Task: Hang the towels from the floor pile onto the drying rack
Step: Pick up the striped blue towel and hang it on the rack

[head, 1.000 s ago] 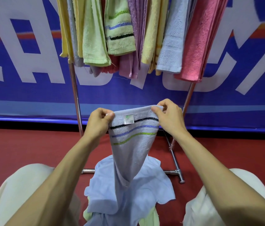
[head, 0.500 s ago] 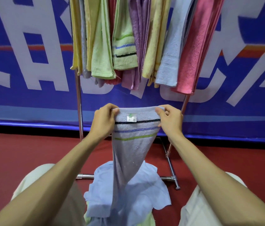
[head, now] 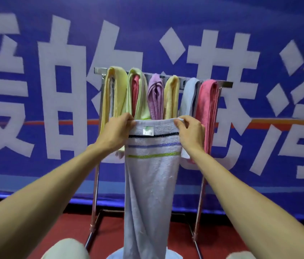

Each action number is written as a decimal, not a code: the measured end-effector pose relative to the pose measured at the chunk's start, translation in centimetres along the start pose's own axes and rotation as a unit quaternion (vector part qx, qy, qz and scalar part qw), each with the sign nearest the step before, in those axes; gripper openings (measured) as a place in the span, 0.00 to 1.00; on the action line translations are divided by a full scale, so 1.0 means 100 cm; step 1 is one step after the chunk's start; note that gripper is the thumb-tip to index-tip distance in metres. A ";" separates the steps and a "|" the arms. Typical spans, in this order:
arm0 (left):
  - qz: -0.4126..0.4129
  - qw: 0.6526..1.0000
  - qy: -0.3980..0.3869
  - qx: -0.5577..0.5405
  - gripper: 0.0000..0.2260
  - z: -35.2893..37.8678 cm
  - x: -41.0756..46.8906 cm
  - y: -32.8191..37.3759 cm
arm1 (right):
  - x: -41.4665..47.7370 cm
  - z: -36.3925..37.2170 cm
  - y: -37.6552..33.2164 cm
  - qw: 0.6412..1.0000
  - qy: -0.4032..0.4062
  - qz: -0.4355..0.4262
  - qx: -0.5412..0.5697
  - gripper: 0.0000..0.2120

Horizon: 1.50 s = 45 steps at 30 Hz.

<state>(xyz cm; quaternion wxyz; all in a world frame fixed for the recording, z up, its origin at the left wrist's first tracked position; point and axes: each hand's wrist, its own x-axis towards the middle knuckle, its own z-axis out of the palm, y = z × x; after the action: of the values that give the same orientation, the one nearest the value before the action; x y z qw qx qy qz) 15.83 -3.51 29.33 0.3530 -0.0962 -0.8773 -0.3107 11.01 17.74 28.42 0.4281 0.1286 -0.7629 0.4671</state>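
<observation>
Towel: a pale lilac striped towel (head: 151, 174) is held up at the centre of view, in front of the rack's lower half and not yet over the bar.
Axis: its long axis is upright. The top hem runs level from 9 to 3 o'clock and the body hangs toward 6 o'clock, with black, blue and green stripes crossing below the hem.
Left hand (head: 116, 131): pinches the top corner at 9 o'clock, fingers curled over the hem.
Right hand (head: 190, 133): pinches the top corner at 3 o'clock between thumb and fingers.
Hard to see: the small white label under the hem is too blurred to read, and the towel's lower end is cut off by the frame edge.
Drying rack (head: 98, 71): its metal bar sits at 12 o'clock.
Hung towels (head: 208, 113): yellow, green, pink, purple and blue ones hang side by side, their lower ends partly hidden.
Floor pile (head: 173, 255): only a pale blue sliver shows at 6 o'clock.
Backdrop: a blue banner (head: 35, 90) with white characters, above a red floor (head: 222, 236).
</observation>
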 end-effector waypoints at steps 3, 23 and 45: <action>0.025 0.999 0.022 -0.004 0.10 -0.019 0.013 0.018 | 0.023 -0.013 -0.024 1.000 -0.006 -0.030 -0.008 0.06; 0.054 0.991 0.068 -0.100 0.08 -0.070 0.062 0.101 | 0.079 -0.069 -0.094 0.993 0.108 0.027 0.034 0.09; 0.055 0.987 -0.014 -0.151 0.10 -0.100 0.039 0.099 | 0.079 -0.090 -0.099 0.999 -0.016 -0.032 0.014 0.06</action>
<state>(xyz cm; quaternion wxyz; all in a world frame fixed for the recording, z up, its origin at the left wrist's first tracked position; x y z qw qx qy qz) 22.40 -1.98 42.29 0.3383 -0.2012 -0.8184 -0.4186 16.96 21.46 42.23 0.4287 0.1659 -0.7587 0.4616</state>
